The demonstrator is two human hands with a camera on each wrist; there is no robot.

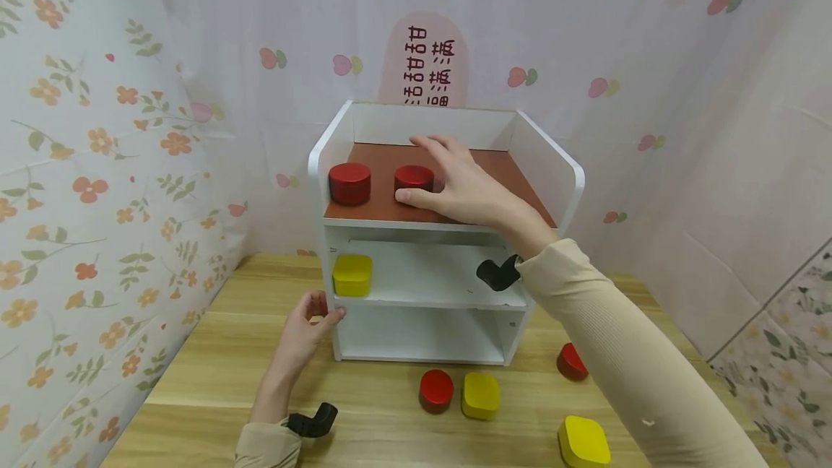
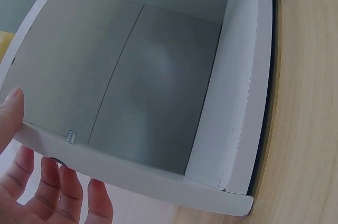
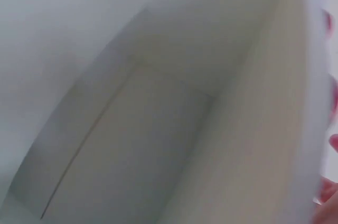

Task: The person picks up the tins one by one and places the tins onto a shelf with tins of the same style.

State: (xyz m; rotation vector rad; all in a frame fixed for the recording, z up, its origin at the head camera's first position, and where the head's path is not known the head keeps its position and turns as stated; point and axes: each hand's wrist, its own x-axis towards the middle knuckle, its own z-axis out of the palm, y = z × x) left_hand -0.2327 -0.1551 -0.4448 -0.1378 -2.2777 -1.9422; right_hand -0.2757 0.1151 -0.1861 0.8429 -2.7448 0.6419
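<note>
The desk bears the shelf, a white stack of boards that looks stiff and fairly light for its size, so a firm shove could probably slide it; its side panels' front edges are the natural place to steady it. At the shelf's left side, the left hand does that, thumb on the inner face and fingers on the outer. Over the shelf's brown top, the right hand is spread about the red tin, thumb in front, fingers extended above and behind, not clenched; whether the thumb presses on it I cannot tell.

That tin sits on the shelf's top, left of its middle, apart from the second tin at the shelf's left wall. It looks rigid, light and hard to damage, but its glossy round side may slip or roll. Best hold: low across the round wall, thumb opposite fingers, since pinching just the upper rim might lift a lid.

The yellow box, at the left end of the shelf's middle board, seems equally stiff; its flat sides should suit a straight pinch.
</note>
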